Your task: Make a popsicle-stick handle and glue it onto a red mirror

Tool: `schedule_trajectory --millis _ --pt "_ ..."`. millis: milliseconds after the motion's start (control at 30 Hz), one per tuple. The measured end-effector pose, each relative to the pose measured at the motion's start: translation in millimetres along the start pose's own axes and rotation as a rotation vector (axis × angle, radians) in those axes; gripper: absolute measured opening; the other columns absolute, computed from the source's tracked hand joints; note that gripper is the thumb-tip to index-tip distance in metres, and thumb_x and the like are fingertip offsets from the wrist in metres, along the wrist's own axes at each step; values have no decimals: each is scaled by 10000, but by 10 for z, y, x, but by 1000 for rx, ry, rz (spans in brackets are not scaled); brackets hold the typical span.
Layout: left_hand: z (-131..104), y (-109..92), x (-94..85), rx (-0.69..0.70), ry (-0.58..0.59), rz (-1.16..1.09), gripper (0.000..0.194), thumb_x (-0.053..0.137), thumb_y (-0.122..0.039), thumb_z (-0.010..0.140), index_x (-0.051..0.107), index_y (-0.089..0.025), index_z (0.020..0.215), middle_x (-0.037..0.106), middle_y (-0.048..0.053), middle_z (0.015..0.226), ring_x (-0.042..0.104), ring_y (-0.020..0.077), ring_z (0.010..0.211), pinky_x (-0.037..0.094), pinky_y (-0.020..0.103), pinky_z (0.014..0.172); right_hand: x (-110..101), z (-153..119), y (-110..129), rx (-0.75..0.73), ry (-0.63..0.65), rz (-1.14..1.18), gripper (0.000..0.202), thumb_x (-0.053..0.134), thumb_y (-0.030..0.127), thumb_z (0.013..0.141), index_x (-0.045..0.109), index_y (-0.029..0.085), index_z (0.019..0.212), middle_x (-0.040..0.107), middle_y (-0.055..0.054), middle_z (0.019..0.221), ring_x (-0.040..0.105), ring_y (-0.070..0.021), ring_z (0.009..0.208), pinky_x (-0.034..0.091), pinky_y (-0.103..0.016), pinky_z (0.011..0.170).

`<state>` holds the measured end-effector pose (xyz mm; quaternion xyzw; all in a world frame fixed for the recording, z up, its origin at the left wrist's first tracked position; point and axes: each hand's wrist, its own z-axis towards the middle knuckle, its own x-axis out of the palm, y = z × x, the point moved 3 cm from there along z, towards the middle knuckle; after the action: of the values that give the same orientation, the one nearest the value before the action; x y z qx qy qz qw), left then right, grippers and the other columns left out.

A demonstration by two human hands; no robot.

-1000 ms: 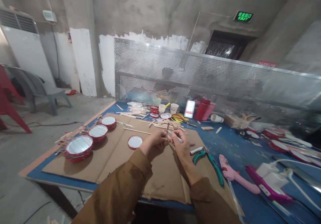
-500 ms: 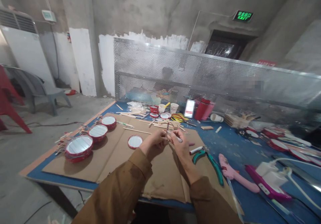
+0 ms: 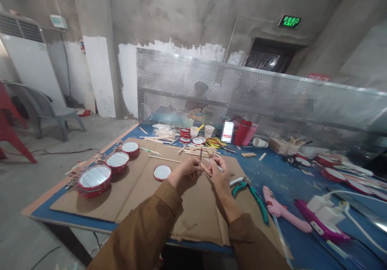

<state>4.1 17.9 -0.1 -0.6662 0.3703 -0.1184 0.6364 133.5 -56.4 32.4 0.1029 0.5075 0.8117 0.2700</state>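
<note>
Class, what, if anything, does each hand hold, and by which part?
Left hand: a thin stick, near its lower end. Right hand: a pale pen-like tool; exact grip point unclear.

The fingers of the left hand point(image 3: 189, 171) hide the lower end of a thin stick point(image 3: 200, 156), and those of the right hand point(image 3: 220, 176) cover part of a marker point(image 3: 220, 169), its tip too small to make out. Pixelation masks the phone point(image 3: 227, 132), while mesh blurs a dark shape point(image 3: 197, 97) at the perforated panel point(image 3: 169, 74). The left edge crops a red chair point(image 3: 15, 116).
</note>
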Motion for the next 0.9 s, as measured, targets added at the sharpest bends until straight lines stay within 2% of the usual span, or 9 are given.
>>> schedule_trajectory --millis 133,300,567,767,900 --pt "-41 -48 9 -20 -28 -8 85 608 -183 796 583 -134 731 520 -50 492 474 67 379 401 163 423 42 -32 9 -22 98 -49 358 630 566 774 585 221 691 570 17 574 513 -158 551 429 -283 549" --pt "-93 -98 5 -18 -14 8 97 529 -109 787 563 -141 702 517 -42 506 485 79 406 415 178 443 62 -50 48 -41 117 -52 372 631 580 766 590 218 693 581 11 604 511 -158 575 423 -284 570" --pt "-163 -181 10 -5 -19 4 103 527 -85 781 583 -136 711 508 -46 500 473 78 418 408 178 448 67 -45 -2 -77 123 -73 329 622 532 800 603 216 710 600 8 624 532 -166 615 440 -284 607" --pt "-166 -189 5 -17 -10 1 149 552 -102 806 538 -149 666 506 -47 493 481 77 414 409 180 452 68 -52 26 -17 122 -29 377 631 590 778 596 219 724 576 15 602 514 -161 573 426 -279 561" --pt "-157 -164 3 3 -5 -11 144 583 -154 815 549 -147 675 500 -51 483 489 71 425 404 161 447 80 -51 19 -36 129 -46 382 630 600 777 593 223 721 574 15 603 518 -162 579 427 -279 566"
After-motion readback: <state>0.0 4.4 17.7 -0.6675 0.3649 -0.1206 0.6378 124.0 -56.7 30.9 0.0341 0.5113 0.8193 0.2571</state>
